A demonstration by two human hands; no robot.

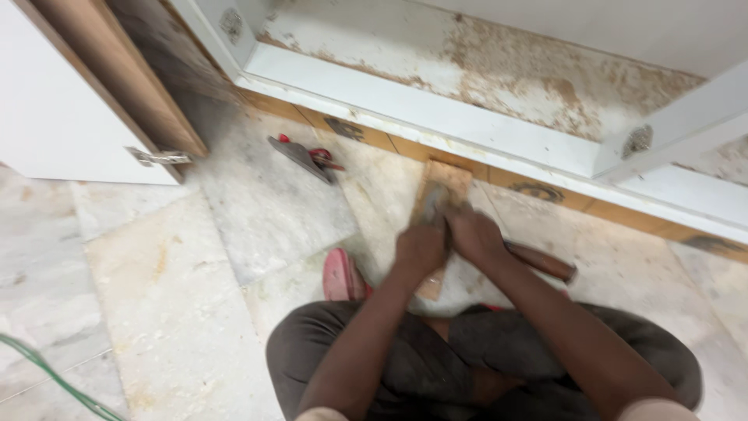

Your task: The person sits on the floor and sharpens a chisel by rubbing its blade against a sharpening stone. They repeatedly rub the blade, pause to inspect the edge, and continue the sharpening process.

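A red-handled tool [305, 158] is seen lying far left. The left hand [419, 251] and right hand [473, 234] are closed side by side on a metal tool [433, 204], pressed on a board [440, 187] whose long axis runs away toward the cabinet base [436, 117].

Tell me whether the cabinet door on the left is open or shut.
Open. The cabinet door swings out over the marble floor, its brown edge and metal hinge exposed, and the dusty cabinet shelf beside it lies uncovered.
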